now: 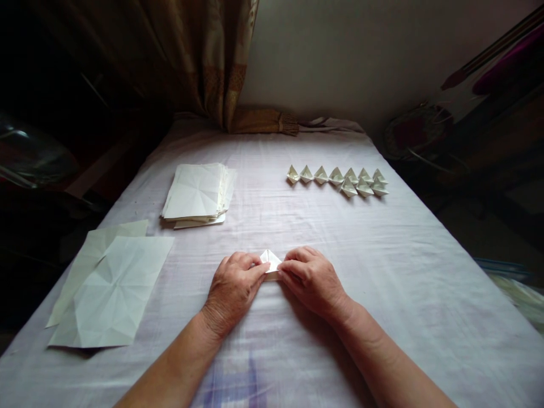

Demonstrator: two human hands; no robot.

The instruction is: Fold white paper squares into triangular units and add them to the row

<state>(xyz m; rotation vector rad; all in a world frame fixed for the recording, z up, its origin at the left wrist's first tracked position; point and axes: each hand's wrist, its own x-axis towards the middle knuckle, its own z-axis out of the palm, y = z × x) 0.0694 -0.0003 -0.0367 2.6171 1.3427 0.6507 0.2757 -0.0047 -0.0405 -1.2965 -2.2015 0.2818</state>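
A small folded piece of white paper [271, 262], pointed at the top with a flat strip along its lower edge, lies on the cloth at the middle front. My left hand [236, 286] pinches its left side, the thumb resting on the paper's face. On the opposite side my right hand [312, 280] grips the right edge between thumb and fingers. Parts of both side edges are hidden beneath my fingers. Beyond, to the right, several folded paper boats [349, 187] stand in two close rows.
A stack of creased paper squares [193, 192] sits at the left back. Two loose creased sheets [114, 289] overlap near the left edge. A pale cloth [408, 300] covers the table. A brown curtain [212, 68] hangs at the far side by a wall.
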